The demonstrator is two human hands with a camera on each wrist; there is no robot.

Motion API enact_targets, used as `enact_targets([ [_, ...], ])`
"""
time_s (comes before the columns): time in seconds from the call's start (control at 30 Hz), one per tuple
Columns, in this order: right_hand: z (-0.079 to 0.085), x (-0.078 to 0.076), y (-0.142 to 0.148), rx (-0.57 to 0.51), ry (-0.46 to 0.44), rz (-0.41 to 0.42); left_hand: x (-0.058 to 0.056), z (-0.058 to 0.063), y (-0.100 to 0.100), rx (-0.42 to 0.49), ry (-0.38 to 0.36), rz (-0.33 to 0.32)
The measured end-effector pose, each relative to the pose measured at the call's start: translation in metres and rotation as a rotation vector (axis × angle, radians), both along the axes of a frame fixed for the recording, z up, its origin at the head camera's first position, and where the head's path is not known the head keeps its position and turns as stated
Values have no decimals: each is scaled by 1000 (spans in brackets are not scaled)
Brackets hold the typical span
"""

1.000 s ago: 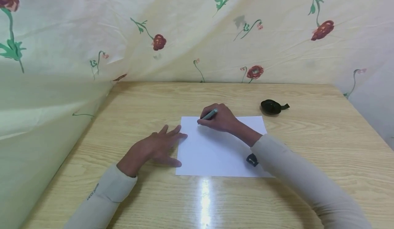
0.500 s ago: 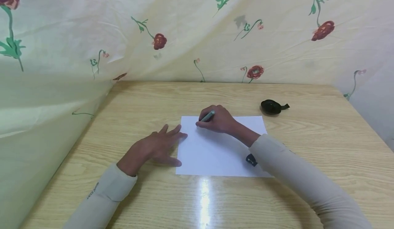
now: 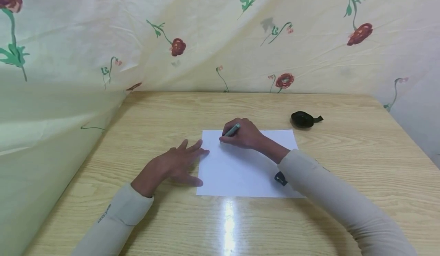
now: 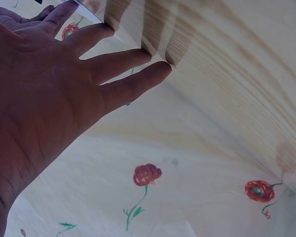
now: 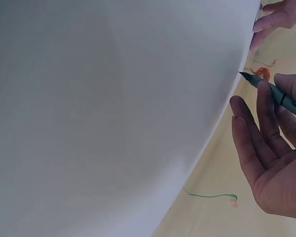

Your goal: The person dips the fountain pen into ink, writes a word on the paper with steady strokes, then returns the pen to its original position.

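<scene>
A white sheet of paper (image 3: 237, 175) lies on the wooden table. My left hand (image 3: 177, 164) rests with spread fingers at its left edge, forefinger and thumb tip over the margin. In the left wrist view the fingers (image 4: 133, 89) stretch out straight to the tabletop. Near the upper left of the paper, my right hand (image 3: 245, 134) pinches a green pen (image 3: 232, 130), tip down at the sheet. The right wrist view shows the dark pointed tip of the pen (image 5: 278, 96) right at the paper (image 5: 113, 108). No marks show on the sheet.
Beyond the paper's upper right corner sits a black rounded object (image 3: 302, 119) with a short flat tail. A small black piece (image 3: 281, 178) shows beside the right sleeve, over the paper. Flowered cloth (image 3: 206, 30) hangs behind the table (image 3: 165, 110) and along its left side.
The right hand has shifted slightly left and toward the person, the pen now standing steeper. Between the last two head frames it barely moves. The left hand stays put.
</scene>
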State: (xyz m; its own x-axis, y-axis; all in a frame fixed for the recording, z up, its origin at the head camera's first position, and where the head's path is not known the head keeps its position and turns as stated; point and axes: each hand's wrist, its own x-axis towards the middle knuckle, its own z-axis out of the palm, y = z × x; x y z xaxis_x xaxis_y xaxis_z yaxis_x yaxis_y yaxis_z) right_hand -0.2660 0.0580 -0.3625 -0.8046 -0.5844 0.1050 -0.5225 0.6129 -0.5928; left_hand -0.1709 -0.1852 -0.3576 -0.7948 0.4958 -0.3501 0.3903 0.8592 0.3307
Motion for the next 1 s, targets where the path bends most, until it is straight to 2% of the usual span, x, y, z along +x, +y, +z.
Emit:
enact_targets([
  [0.33,-1,-1,2,-10,-26,-15,0,0,0,-7,-11,9],
  [0.6,-2,-1,4,-44,-28,10,1,2,0,2,-16,17],
  [1.0,1,0,7,-33,-69,-9,1,5,1,-10,-14,29],
])
